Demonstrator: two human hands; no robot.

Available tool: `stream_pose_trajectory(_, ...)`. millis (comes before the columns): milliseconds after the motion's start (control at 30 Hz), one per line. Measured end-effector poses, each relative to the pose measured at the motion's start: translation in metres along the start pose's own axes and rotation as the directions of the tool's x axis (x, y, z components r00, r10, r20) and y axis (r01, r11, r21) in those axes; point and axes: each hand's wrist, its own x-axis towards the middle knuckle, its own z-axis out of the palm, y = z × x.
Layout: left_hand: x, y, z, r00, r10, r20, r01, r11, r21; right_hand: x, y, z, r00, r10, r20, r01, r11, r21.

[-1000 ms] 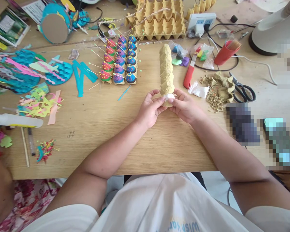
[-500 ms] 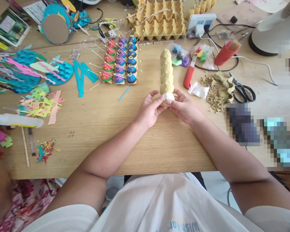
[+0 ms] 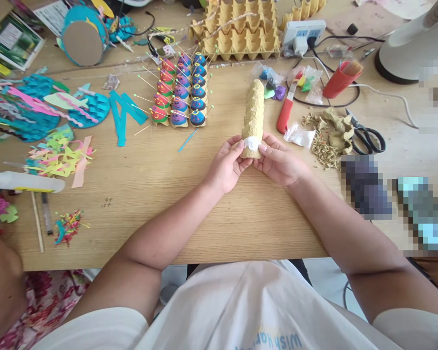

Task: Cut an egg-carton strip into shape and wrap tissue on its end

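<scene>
Between my two hands is a bumpy strip of egg carton (image 3: pixel 254 112), tan, with its length pointing away from me. A flat white patch of what looks like soft clay (image 3: pixel 252 143) covers part of its near cup. My left hand (image 3: pixel 227 163) grips the near end from the left, thumb at the patch's edge. From the right, my right hand (image 3: pixel 277 158) holds the same end, its thumb also by the patch. Some fingers are hidden beneath the strip. Painted egg-carton caterpillars (image 3: pixel 181 92) in red, purple and blue stand to the left, beyond my hands.
A red-handled knife (image 3: pixel 285 112), a white clay packet (image 3: pixel 300 136), carton scraps (image 3: pixel 334 138) and black scissors (image 3: pixel 367 138) lie to the right. Egg trays (image 3: pixel 241 31) and a power strip (image 3: pixel 303 36) are at the back. Paper cuttings (image 3: pixel 60 155) lie left, near another person's arm (image 3: pixel 2 277).
The carton strip has tilted, its far end shifting slightly right and nearer. My right thumb has moved from below the white patch to its right edge, and more of the patch shows.
</scene>
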Motion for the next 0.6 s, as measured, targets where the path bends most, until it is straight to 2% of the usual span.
stream_pose_trajectory(367, -0.0001, 0.0005, 0.0014, 1.0, 0.011, 0.001, -0.011, 1.0, 0.003, -0.0003, -0.0012, 0.0001, 1.0, -0.008, -0.005, 0.008, 1.0, -0.003)
stream_pose_trajectory(600, 0.0027, -0.0034, -0.0042, 0.999, 0.042, 0.028, -0.044, 0.997, 0.066, 0.0005, 0.0015, 0.0014, 1.0, -0.028, -0.012, 0.027, 0.996, -0.087)
